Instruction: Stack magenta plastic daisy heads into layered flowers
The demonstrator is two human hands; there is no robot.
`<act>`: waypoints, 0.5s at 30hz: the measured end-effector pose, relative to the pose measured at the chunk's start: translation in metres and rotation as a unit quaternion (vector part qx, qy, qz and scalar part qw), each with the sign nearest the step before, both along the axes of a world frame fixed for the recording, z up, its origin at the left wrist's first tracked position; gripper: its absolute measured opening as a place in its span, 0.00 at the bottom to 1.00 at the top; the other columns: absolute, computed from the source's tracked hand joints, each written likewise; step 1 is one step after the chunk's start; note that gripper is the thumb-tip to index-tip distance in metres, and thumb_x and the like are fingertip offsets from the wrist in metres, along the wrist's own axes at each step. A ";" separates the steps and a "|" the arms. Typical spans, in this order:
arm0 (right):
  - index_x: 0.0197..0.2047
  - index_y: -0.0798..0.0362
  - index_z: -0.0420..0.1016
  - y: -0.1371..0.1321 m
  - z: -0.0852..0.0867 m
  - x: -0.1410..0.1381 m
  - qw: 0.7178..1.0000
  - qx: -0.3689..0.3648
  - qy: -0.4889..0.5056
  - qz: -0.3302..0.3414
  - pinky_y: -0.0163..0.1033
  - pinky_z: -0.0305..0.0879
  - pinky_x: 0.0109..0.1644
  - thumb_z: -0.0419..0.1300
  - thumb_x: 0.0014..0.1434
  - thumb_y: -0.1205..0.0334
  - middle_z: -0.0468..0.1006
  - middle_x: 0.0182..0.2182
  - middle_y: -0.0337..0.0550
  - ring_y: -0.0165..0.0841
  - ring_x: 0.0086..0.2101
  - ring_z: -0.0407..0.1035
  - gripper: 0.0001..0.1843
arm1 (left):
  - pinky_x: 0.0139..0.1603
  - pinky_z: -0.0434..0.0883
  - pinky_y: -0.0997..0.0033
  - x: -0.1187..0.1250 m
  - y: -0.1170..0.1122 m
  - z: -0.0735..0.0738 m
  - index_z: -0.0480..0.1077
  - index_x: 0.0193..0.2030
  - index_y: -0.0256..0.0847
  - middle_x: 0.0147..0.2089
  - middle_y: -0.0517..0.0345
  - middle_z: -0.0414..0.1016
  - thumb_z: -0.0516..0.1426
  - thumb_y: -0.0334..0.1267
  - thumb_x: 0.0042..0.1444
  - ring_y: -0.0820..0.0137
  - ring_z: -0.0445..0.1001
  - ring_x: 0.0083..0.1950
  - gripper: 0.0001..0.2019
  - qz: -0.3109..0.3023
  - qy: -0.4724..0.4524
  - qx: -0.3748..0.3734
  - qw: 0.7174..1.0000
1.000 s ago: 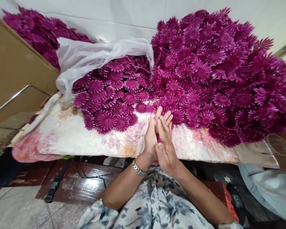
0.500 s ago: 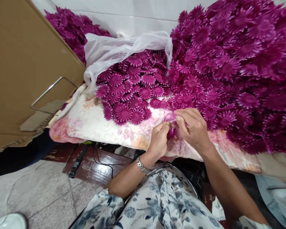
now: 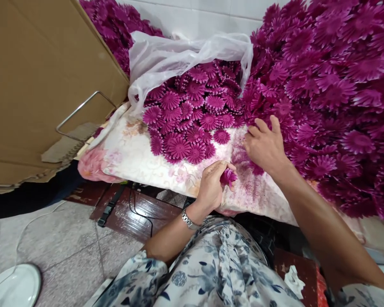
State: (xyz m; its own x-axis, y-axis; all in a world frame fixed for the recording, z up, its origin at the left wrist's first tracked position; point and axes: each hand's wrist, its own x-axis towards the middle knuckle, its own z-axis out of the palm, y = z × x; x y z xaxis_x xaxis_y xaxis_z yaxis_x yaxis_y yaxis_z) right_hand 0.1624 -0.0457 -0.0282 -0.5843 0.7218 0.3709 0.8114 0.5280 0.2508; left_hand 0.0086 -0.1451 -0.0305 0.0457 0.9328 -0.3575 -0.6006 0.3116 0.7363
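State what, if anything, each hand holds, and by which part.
The left hand holds a bunched purple flower; exactly which part it grips is hidden. The right hand is at the large flower pile; whether it grips anything is hidden.

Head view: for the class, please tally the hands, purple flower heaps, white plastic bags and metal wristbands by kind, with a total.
Hands: 2 (left hand, right hand)
Purple flower heaps: 3 (back-left heap, middle heap, right heap)
White plastic bag: 1
Metal wristband: 1
Total: 7

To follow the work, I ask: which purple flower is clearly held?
The bunched purple flower in the left hand, near the cloth's front edge, apart from the flower piles.
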 end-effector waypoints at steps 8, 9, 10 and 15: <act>0.46 0.50 0.75 -0.006 0.009 0.002 0.993 -0.004 0.110 0.044 0.50 0.52 0.62 0.50 0.63 0.62 0.76 0.46 0.43 0.37 0.52 0.65 0.14 | 0.16 0.62 0.78 -0.001 0.001 0.003 0.70 0.27 0.35 0.22 0.60 0.69 0.59 0.44 0.51 0.77 0.66 0.18 0.13 -0.023 -0.025 -0.009 0.999; 0.47 0.51 0.74 -0.004 0.014 0.007 0.991 0.017 0.130 0.030 0.50 0.54 0.60 0.51 0.62 0.62 0.76 0.46 0.45 0.38 0.51 0.66 0.14 | 0.15 0.62 0.78 -0.002 0.001 0.003 0.71 0.27 0.35 0.22 0.60 0.69 0.59 0.44 0.51 0.77 0.66 0.18 0.13 -0.022 -0.023 -0.010 0.999; 0.48 0.52 0.73 -0.002 0.018 0.013 0.988 0.040 0.152 0.000 0.50 0.56 0.57 0.51 0.62 0.62 0.76 0.46 0.47 0.39 0.50 0.66 0.14 | 0.16 0.62 0.78 -0.003 0.001 0.002 0.71 0.27 0.35 0.22 0.60 0.69 0.59 0.44 0.51 0.77 0.66 0.18 0.13 -0.021 -0.022 -0.010 0.999; 0.45 0.57 0.73 0.013 0.025 0.024 0.964 0.061 0.190 -0.177 0.51 0.58 0.44 0.51 0.60 0.61 0.75 0.39 0.56 0.45 0.41 0.66 0.15 | 0.16 0.61 0.78 0.000 0.001 0.002 0.70 0.26 0.35 0.21 0.59 0.69 0.59 0.45 0.50 0.77 0.65 0.18 0.13 -0.025 -0.017 -0.010 1.000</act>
